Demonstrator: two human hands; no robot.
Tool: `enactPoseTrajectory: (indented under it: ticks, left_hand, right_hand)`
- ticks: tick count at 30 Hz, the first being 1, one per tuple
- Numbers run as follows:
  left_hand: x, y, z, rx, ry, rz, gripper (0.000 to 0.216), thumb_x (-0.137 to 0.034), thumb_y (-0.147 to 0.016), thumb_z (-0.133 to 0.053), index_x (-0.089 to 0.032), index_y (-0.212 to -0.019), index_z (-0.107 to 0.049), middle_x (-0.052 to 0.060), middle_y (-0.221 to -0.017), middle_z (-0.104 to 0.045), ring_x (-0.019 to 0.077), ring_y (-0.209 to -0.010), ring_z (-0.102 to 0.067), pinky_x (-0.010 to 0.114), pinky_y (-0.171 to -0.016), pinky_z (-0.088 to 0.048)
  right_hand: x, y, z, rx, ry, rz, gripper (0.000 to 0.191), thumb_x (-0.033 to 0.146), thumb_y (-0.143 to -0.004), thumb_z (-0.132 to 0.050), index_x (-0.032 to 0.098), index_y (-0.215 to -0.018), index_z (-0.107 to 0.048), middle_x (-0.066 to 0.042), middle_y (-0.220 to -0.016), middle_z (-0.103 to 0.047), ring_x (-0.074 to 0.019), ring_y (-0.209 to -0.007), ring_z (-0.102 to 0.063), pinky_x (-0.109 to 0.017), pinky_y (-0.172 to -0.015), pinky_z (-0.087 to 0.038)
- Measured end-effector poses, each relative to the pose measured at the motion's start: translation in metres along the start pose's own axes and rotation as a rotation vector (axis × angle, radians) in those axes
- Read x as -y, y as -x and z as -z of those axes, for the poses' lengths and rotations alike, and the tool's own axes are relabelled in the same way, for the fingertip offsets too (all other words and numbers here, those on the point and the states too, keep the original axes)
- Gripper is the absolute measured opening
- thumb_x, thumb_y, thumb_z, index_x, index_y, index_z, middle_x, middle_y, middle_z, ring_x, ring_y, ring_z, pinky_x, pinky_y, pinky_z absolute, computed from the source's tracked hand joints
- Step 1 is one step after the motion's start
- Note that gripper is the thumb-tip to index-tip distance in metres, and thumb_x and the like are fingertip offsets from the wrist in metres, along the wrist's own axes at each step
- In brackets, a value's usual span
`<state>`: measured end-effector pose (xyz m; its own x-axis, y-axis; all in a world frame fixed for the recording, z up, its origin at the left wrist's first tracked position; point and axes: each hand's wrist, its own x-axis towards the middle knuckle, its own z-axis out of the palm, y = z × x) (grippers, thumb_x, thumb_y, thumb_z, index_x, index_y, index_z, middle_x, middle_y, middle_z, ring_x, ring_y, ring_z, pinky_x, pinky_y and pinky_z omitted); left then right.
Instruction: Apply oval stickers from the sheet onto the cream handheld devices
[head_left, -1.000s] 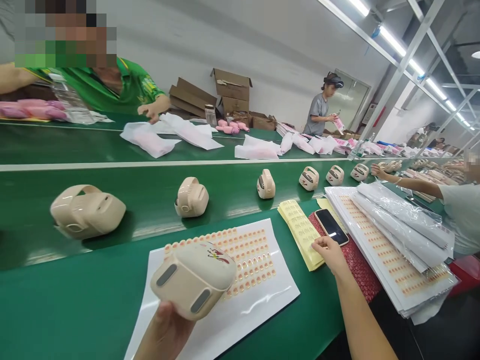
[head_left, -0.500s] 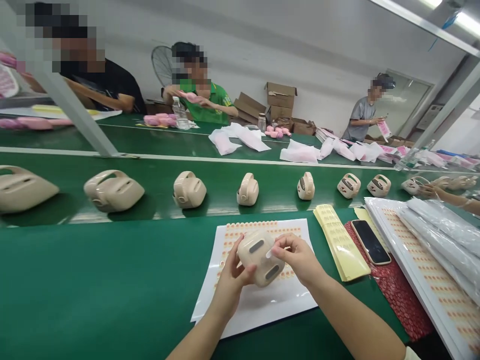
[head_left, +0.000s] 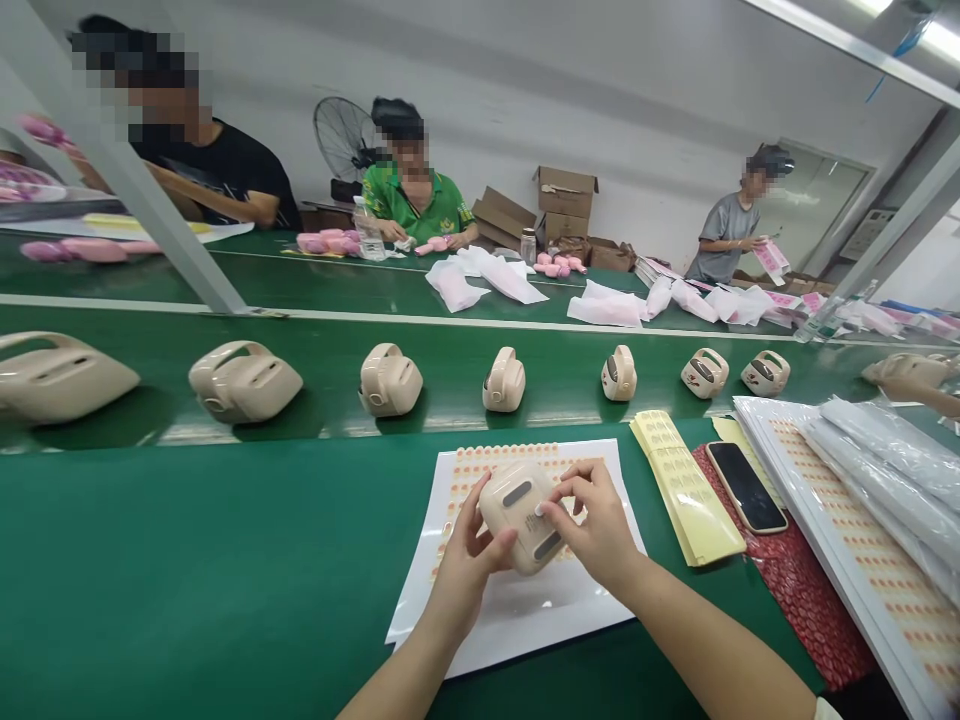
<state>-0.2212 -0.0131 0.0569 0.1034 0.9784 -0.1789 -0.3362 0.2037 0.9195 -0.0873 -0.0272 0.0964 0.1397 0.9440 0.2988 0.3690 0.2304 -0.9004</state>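
Note:
My left hand [head_left: 469,560] grips a cream plastic device [head_left: 517,515] from its left side. Its flat underside faces me, with two grey oblong pads and faint print between them. My right hand [head_left: 596,525] is at the device's right side, fingers curled and the thumb tip touching the underside between the pads. A small pale spot shows at that thumb tip; whether it is a label or the nail I cannot tell. Beneath both hands lies a white sheet [head_left: 517,640] with rows of small orange stickers.
Similar cream devices with handles [head_left: 390,380] stand in a row on the green belt [head_left: 450,350] beyond. To the right lie yellow label strips [head_left: 686,490], a phone [head_left: 746,487], red bubble wrap [head_left: 806,610] and stacked sticker sheets [head_left: 847,520]. Co-workers sit or stand across the line.
My right thumb now rests on the underside, where a small whitish piece showed at the fingertips before. Print on the underside shows more clearly. A co-worker in green has lowered a pink item.

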Motion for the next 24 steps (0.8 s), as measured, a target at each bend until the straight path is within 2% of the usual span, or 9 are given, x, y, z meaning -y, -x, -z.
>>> enactPoseTrajectory:
  ticks: [4,7,11,15,17,19,21,22,24]
  left_hand:
    - [-0.004,0.000,0.004,0.002,0.055,0.073,0.070,-0.045,-0.059,-0.069,-0.030,-0.123,-0.046,0.007,-0.118,-0.057,0.0311,-0.102,-0.056,0.034,-0.063,-0.054]
    - [-0.010,-0.001,0.012,0.005,0.222,0.170,0.058,-0.044,-0.063,-0.065,-0.028,-0.118,-0.053,0.004,-0.105,-0.066,0.0289,-0.098,-0.059,0.032,-0.066,-0.054]
    - [-0.019,-0.001,0.022,0.026,0.474,0.309,0.056,-0.054,-0.068,-0.058,-0.032,-0.118,-0.053,0.001,-0.094,-0.071,0.0280,-0.084,-0.064,0.038,-0.065,-0.054]
    - [-0.022,-0.001,0.028,0.082,0.598,0.389,0.065,-0.066,-0.066,-0.053,-0.038,-0.124,-0.047,0.001,-0.096,-0.072,0.0308,-0.081,-0.066,0.043,-0.064,-0.054]
    - [-0.020,-0.002,0.030,0.104,0.627,0.361,0.065,-0.062,-0.068,-0.054,-0.040,-0.127,-0.041,0.001,-0.100,-0.071,0.0313,-0.087,-0.065,0.044,-0.068,-0.053]
    - [-0.015,-0.003,0.033,0.105,0.646,0.299,0.066,-0.059,-0.069,-0.056,-0.042,-0.130,-0.036,0.000,-0.105,-0.069,0.0311,-0.096,-0.062,0.044,-0.072,-0.053]
    - [-0.011,-0.005,0.036,0.094,0.651,0.245,0.069,-0.059,-0.068,-0.057,-0.042,-0.131,-0.034,0.000,-0.111,-0.066,0.0308,-0.106,-0.056,0.044,-0.077,-0.052]
    - [-0.010,-0.006,0.037,0.087,0.650,0.231,0.071,-0.060,-0.067,-0.058,-0.042,-0.131,-0.034,0.000,-0.115,-0.065,0.0306,-0.111,-0.053,0.043,-0.079,-0.051]
    - [-0.009,-0.008,0.037,0.068,0.661,0.226,0.074,-0.060,-0.065,-0.060,-0.040,-0.131,-0.034,0.000,-0.118,-0.063,0.0298,-0.115,-0.049,0.041,-0.081,-0.051]
  right_hand:
    - [0.006,0.012,0.010,-0.024,-0.060,0.126,0.013,0.034,-0.075,-0.056,0.022,-0.070,-0.059,-0.004,-0.081,-0.048,-0.0176,-0.080,-0.051,-0.032,-0.071,-0.046]
    - [-0.002,0.015,0.044,-0.062,0.012,-0.016,0.017,0.038,-0.073,-0.058,0.022,-0.070,-0.059,-0.006,-0.086,-0.052,-0.0201,-0.090,-0.052,-0.033,-0.075,-0.045]
    - [-0.041,0.028,0.110,-0.236,0.282,-0.306,0.023,0.043,-0.069,-0.055,0.021,-0.064,-0.056,-0.005,-0.080,-0.054,-0.0209,-0.080,-0.054,-0.034,-0.070,-0.046]
    - [-0.071,0.051,0.148,-0.270,0.788,-0.393,0.014,0.029,-0.066,-0.058,0.020,-0.056,-0.054,-0.008,-0.075,-0.053,-0.0249,-0.078,-0.051,-0.041,-0.074,-0.043]
    - [-0.072,0.052,0.148,-0.265,1.011,-0.344,0.006,0.024,-0.066,-0.060,0.019,-0.063,-0.058,-0.011,-0.081,-0.054,-0.0274,-0.079,-0.049,-0.043,-0.073,-0.042]
    - [-0.063,0.041,0.134,-0.247,1.102,-0.227,0.011,0.022,-0.068,-0.061,0.016,-0.077,-0.061,-0.015,-0.091,-0.054,-0.0298,-0.084,-0.049,-0.044,-0.073,-0.041]
    - [-0.053,0.018,0.107,-0.149,1.026,-0.086,0.018,0.023,-0.072,-0.058,0.016,-0.089,-0.062,-0.015,-0.097,-0.054,-0.0291,-0.090,-0.049,-0.043,-0.077,-0.041]
    - [-0.049,0.003,0.090,-0.043,0.929,-0.025,0.019,0.023,-0.076,-0.056,0.017,-0.093,-0.061,-0.013,-0.096,-0.054,-0.0266,-0.092,-0.051,-0.040,-0.080,-0.041]
    - [-0.047,-0.029,0.055,0.148,0.744,-0.010,0.024,0.023,-0.080,-0.052,0.018,-0.101,-0.060,-0.010,-0.098,-0.054,-0.0228,-0.093,-0.053,-0.036,-0.082,-0.042]
